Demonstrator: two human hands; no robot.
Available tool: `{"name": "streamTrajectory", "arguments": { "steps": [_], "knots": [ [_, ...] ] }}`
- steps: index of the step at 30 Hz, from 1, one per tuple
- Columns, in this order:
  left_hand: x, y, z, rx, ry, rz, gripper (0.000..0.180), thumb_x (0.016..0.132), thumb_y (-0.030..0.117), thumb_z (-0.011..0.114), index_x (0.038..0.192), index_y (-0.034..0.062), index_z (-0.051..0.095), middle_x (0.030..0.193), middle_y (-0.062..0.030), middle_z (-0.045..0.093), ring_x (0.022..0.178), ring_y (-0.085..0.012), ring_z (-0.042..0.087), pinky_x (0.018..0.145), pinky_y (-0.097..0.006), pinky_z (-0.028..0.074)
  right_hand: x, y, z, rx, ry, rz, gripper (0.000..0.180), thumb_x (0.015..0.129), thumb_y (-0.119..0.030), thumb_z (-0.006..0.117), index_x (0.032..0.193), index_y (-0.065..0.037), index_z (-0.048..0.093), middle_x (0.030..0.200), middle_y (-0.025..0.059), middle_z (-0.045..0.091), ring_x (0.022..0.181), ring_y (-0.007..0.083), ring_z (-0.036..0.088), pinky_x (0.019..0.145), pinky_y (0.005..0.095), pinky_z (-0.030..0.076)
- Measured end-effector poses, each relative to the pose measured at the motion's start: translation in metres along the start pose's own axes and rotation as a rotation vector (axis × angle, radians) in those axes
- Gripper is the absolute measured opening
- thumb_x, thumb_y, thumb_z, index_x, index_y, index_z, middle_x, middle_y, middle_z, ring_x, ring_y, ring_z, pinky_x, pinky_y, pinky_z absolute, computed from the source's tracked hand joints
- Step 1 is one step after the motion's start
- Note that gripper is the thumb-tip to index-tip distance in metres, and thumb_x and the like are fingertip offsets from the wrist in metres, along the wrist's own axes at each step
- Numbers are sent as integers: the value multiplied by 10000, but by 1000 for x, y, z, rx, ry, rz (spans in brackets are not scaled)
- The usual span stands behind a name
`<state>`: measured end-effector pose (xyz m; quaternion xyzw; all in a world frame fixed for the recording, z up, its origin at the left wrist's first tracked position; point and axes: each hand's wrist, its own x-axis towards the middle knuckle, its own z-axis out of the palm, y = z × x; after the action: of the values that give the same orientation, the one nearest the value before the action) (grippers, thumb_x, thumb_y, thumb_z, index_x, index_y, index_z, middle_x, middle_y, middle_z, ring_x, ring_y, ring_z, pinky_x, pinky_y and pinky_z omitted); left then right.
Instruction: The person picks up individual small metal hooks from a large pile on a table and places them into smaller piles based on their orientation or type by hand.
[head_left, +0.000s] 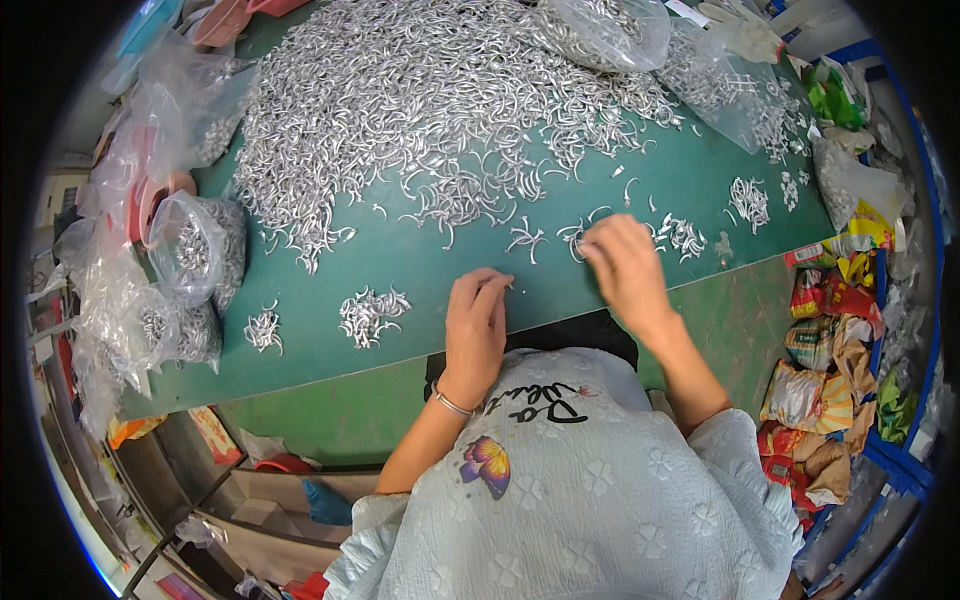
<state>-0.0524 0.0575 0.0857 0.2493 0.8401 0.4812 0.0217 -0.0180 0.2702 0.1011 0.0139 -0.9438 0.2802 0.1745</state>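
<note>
The left hand (474, 328) has its fingertips close together; the right hand (626, 262) bends down just right of loose silvery pieces (525, 239), nearer than the big heap (400, 110). Whether either grips, I cannot tell. Light pinching should avoid tangling.

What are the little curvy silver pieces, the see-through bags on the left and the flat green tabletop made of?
Little curved silver pieces: probably metal, shiny, with bright glints; silvery plastic is possible. Crinkled see-through plastic bags: thin, glossy film, showing folds and reflections. Flat green tabletop: even, smooth sheen, maybe plastic or painted; unclear.
</note>
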Motion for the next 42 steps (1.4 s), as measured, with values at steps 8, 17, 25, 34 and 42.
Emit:
{"name": "streamTrajectory", "arguments": {
  "steps": [8,17,25,34,42],
  "knots": [
    [4,8,-1,37,-1,-7,227,824,-55,615,1047,-17,602,1038,-153,568,938,-327,549,810,-393,466,4,-20,21,156,42,-226,128,770,-76,663,893,-52,635,930,56,570,878,244,514,745,343,387],
    [1,3,-1,84,-29,54,268,811,-98,595,1062,-7,613,1049,-150,563,933,-329,556,822,-378,460,25,1,8,-131,-83,59,117,771,-57,695,853,-43,613,846,75,550,853,269,509,747,377,351],
    [3,7,-4,105,-40,38,311,831,-60,579,1139,-18,564,1080,-163,545,967,-342,532,850,-409,448,31,-1,1,-86,-23,10,123,789,12,643,899,-38,624,871,71,586,844,264,521,750,371,360],
    [0,1,-5,64,-36,40,277,832,-91,580,1093,-3,602,1032,-151,579,937,-330,562,818,-382,466,29,2,5,-101,120,39,139,794,-26,662,928,-44,631,883,85,582,847,269,507,755,364,359],
    [-1,0,-6,31,-47,66,262,831,-98,578,1071,-2,617,1026,-152,585,929,-329,571,811,-380,473,34,13,8,-263,-72,60,79,797,-55,666,840,-44,600,861,79,558,848,270,500,755,395,352]
  ]
}}
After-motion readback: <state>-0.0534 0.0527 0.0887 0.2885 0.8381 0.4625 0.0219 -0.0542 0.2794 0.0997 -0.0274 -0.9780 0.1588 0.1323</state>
